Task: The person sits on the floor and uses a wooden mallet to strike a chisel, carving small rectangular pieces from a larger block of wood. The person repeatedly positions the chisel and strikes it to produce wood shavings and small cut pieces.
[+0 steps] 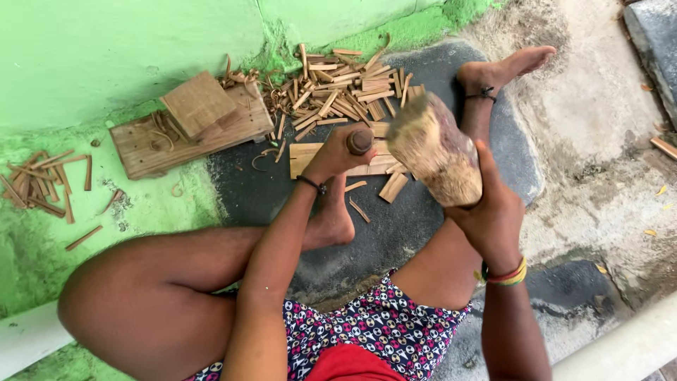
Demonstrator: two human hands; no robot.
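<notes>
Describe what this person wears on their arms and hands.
Both arms are bare, with no sleeves or gloves. The left hand has a thin dark band at the wrist. The right hand has a stack of red, yellow and green bangles at the wrist.

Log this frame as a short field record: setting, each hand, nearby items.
setting: person seated on the ground by a green wall
left hand: gripped around a round-ended wooden handle
right hand: holding a thick wooden log, raised and tilted
under hands: flat wooden slat
beyond: heap of split wooden sticks
left side: wooden block, scattered sticks
</notes>
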